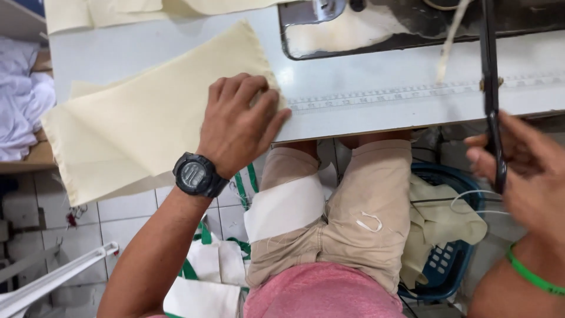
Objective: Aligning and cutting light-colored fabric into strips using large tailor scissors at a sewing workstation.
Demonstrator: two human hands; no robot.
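- White surface (176, 59) across upper frame, printed measuring strip (376, 94) along its near edge.
- Cream fabric piece (129, 129) at left centre, overhanging the surface edge.
- Sewing machine base (382, 29) at top right.
- Blue basket (453, 259) at lower right, holding cream cloth.
- Left hand (238, 123) at centre, pressed flat on the fabric's right corner, grip released, fingers curled slightly.
- Right hand (524, 171) at right edge, blurred, grip clenched around black scissors (489, 88) pointing upward.
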